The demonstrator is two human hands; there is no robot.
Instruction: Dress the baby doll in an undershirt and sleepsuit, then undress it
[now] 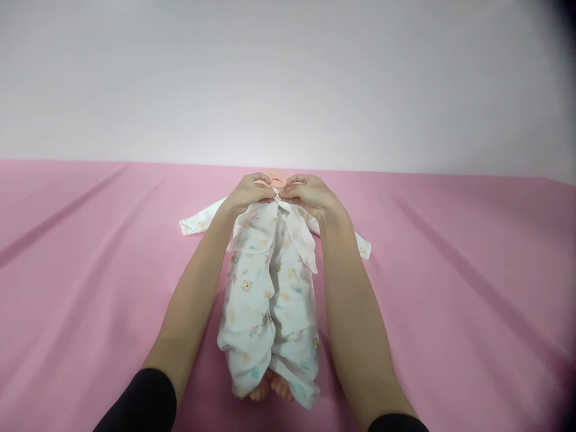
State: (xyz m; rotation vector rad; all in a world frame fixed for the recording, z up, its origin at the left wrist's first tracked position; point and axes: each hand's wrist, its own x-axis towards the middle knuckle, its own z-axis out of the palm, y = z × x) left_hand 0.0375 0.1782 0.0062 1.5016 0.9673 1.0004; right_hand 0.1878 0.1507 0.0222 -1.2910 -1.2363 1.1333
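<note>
Up near the far edge of the pink sheet [450, 288], along its midline, we have both hands on the neckline of a baby sleepsuit [265, 300] that is dressed on a doll lying on its back. Our left hand [246, 195] pinches the left side of the collar, fingers curled narrow over the cloth; our right hand [310, 195] does the same on the other side, and the two sets of fingertips almost meet at what looks like a small snap or tie, though it is too small for us to be sure. Just beyond the knuckles we see a sliver of the doll's head [274, 177].

We judge the suit to be thin, soft cotton: light, limp, quick to wrinkle and slide over the doll's smooth body. Its front panels lie partly open and folded back below our hands, so the edges of the placket are the sensible place to grip, close to the fastening. The sleeves spread out to each side on the sheet. The doll's feet [272, 389] poke out of the leg ends towards the near edge.

No containers are in view; the only thing holding anything is the suit, with the doll inside it.
</note>
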